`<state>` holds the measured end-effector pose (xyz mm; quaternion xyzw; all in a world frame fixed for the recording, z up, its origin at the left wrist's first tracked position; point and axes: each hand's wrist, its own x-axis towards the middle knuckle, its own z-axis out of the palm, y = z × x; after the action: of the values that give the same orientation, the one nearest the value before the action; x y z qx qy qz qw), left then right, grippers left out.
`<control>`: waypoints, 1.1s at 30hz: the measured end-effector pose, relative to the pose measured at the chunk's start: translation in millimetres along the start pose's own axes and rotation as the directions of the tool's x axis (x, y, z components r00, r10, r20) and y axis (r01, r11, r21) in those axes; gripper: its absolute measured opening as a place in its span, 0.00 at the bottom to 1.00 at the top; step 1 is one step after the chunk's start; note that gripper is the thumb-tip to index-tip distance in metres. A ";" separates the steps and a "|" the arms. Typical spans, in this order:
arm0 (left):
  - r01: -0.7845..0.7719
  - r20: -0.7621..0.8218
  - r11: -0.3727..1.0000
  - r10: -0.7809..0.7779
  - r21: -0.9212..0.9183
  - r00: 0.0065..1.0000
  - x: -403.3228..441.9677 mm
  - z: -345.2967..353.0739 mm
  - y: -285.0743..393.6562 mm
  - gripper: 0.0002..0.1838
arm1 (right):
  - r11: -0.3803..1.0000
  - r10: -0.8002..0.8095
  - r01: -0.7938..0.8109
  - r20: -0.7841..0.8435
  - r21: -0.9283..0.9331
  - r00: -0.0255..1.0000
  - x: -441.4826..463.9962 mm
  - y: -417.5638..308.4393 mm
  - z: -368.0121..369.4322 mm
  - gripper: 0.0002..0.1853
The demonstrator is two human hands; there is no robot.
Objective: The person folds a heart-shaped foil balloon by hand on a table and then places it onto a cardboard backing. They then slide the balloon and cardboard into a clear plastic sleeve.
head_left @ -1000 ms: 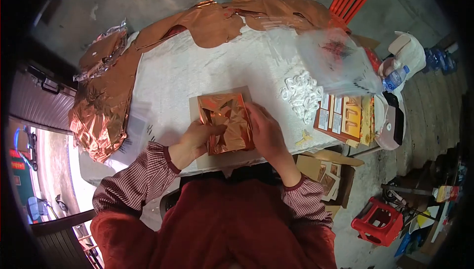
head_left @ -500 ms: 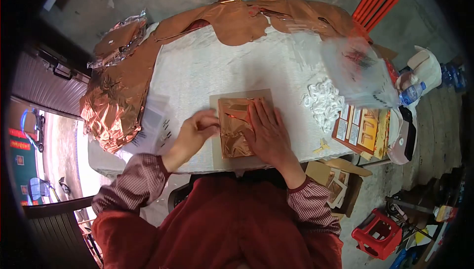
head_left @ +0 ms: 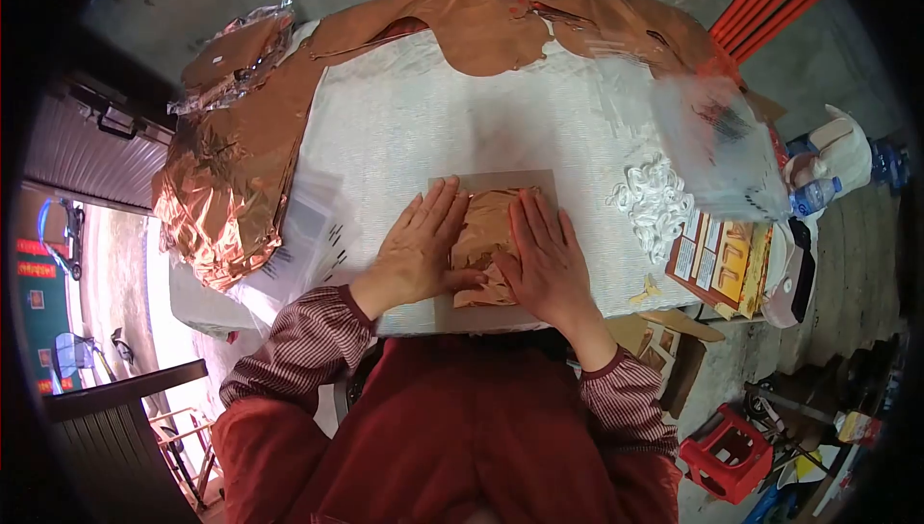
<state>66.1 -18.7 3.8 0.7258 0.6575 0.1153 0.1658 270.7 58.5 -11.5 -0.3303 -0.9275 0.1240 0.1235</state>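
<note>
A folded piece of copper-coloured foil (head_left: 484,235) lies on a greyish-beige square board (head_left: 491,179) near the table's front edge. My left hand (head_left: 421,247) rests flat over the left edge of the foil, fingers stretched out and thumb reaching across its lower part. Along the right edge lies my right hand (head_left: 549,259), also flat with fingers extended. Both palms face down, and neither hand grips anything. Part of the foil's sides is hidden beneath them.
Copper foil sheets (head_left: 231,178) line the table's left and far edges. Clear plastic bags (head_left: 313,226) lie to the left. White cord loops (head_left: 654,206), a cloudy plastic bag (head_left: 717,139) and printed packets (head_left: 722,259) sit on the right. Below stands an open carton (head_left: 674,351).
My left hand has moved from the foil's left side onto it, its bent fingers now straightened flat. The right hand stays flat on the foil. The whole view has shifted slightly.
</note>
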 end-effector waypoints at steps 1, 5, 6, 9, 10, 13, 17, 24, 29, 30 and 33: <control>0.005 -0.004 1.000 -0.005 -0.001 1.000 -0.4 -1.9 -0.6 0.57 | 1.000 0.000 0.000 0.006 -0.006 1.000 0.3 -0.1 0.3 0.34; 0.006 -0.048 0.996 -0.010 -0.086 0.999 -0.8 -2.6 -5.7 0.54 | 1.000 -0.006 0.006 0.027 -0.020 1.000 0.7 -1.5 -2.8 0.35; 0.002 -0.103 0.995 -0.012 -0.097 0.995 -1.8 -1.4 -5.3 0.53 | 1.000 -0.006 0.006 0.029 -0.018 1.000 0.3 -1.4 -2.0 0.35; -0.084 -0.143 0.995 0.092 0.062 0.985 3.7 0.4 18.8 0.50 | 1.000 -0.001 0.001 0.011 -0.007 1.000 -1.0 -1.6 -0.8 0.36; -0.086 -0.149 0.995 0.094 0.057 0.984 4.2 6.2 17.6 0.50 | 1.000 -0.004 0.004 0.026 -0.016 1.000 -0.8 -1.4 -1.5 0.35; -0.065 -0.127 0.993 0.077 0.094 0.989 9.7 23.7 11.7 0.51 | 1.000 -0.007 0.007 0.028 -0.010 1.000 1.3 0.5 -0.5 0.34; -0.028 -0.077 0.987 0.041 0.155 0.996 8.8 21.9 12.0 0.54 | 0.996 0.011 -0.014 0.033 0.086 0.999 2.5 2.7 -2.1 0.33; -0.018 -0.085 0.994 0.027 0.110 0.996 11.2 20.6 13.4 0.55 | 1.000 -0.023 0.023 -0.018 -0.004 1.000 21.6 -4.9 6.3 0.29; -0.010 -0.070 0.995 0.017 0.097 0.997 9.9 17.3 14.6 0.56 | 0.999 -0.024 0.023 -0.016 -0.041 1.000 20.3 4.1 9.9 0.30; -0.002 -0.055 0.995 0.007 0.097 0.998 10.2 15.5 16.2 0.57 | 0.999 -0.026 0.025 -0.014 -0.039 1.000 20.2 4.5 9.5 0.30; 0.023 -0.012 0.993 -0.022 0.112 1.000 3.7 13.9 20.3 0.58 | 1.000 0.001 -0.002 -0.018 -0.027 1.000 19.6 2.2 11.1 0.30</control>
<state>90.4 -17.8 -1.2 0.7260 0.6720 0.0800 0.1225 253.9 71.1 -19.7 -0.3338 -0.9277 0.1084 0.1274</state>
